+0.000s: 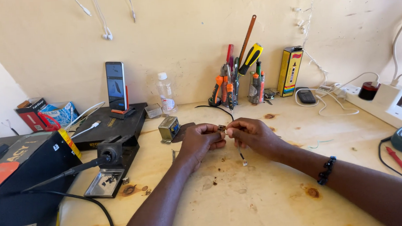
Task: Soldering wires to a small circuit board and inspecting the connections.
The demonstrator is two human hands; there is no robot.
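At the centre of the frame, the left hand (201,142) and right hand (250,134) both pinch a small metal component (221,128), its thin wire (239,151) dangling. It looks light, rigid and delicate, best gripped by its edges.

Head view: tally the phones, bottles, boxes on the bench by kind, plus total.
Phones: 2, an upright black smartphone and a flat dark keypad phone
Bottles: 1, a clear plastic bottle with a white cap
Boxes: 1, a tall yellow and black cardboard box
Total: 4
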